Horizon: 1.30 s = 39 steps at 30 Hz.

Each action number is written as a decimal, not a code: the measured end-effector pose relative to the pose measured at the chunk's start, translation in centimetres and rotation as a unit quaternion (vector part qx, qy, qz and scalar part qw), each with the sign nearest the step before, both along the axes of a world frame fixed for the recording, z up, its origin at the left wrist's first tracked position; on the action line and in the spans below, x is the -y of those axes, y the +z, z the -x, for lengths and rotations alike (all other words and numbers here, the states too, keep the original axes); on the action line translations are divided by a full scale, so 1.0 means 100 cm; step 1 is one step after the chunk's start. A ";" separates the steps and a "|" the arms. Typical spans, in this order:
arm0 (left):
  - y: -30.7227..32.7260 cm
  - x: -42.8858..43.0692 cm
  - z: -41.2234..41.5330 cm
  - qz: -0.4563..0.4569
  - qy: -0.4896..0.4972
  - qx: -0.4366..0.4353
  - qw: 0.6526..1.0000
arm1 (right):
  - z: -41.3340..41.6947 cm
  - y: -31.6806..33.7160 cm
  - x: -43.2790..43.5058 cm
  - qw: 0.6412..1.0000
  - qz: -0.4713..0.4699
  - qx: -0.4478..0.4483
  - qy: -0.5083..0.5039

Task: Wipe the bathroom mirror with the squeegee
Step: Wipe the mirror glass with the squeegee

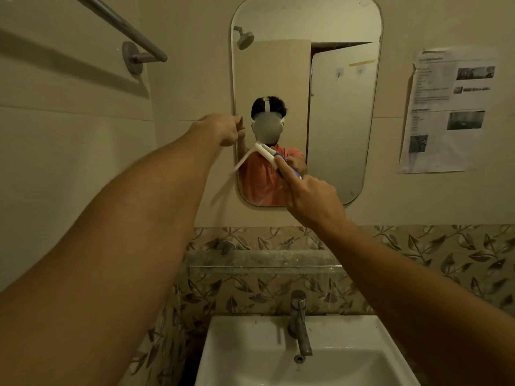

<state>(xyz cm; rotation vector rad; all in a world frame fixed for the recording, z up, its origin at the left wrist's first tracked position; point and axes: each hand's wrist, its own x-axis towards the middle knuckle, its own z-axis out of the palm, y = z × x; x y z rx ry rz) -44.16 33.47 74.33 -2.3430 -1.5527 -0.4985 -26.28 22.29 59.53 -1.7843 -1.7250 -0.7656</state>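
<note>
Our forearms reach over the sink toward the mirror. Our left hand curls round its left rim; our right hand wraps the squeegee handle, forefinger along it. Its blurred blade slants over the lower-left glass, past the rim. Tilted so, we judge it may slip onto the wall and leave streaks.

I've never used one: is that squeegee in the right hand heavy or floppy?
Probably light: the right hand holds the squeegee alone, index finger laid along its handle. Its thin white frame looks stiff. The blade is blurred, so flex is unclear.
</note>
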 end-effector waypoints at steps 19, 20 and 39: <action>-0.018 -0.012 -0.009 -0.001 0.023 0.040 0.999 | -0.031 -0.068 -0.005 0.998 0.049 0.023 -0.024; -0.019 -0.013 -0.009 -0.002 0.025 0.042 0.999 | -0.035 -0.071 -0.005 0.998 0.050 0.026 -0.027; -0.023 -0.017 -0.013 0.003 0.034 0.063 0.997 | -0.081 -0.092 0.008 0.992 0.085 0.056 -0.068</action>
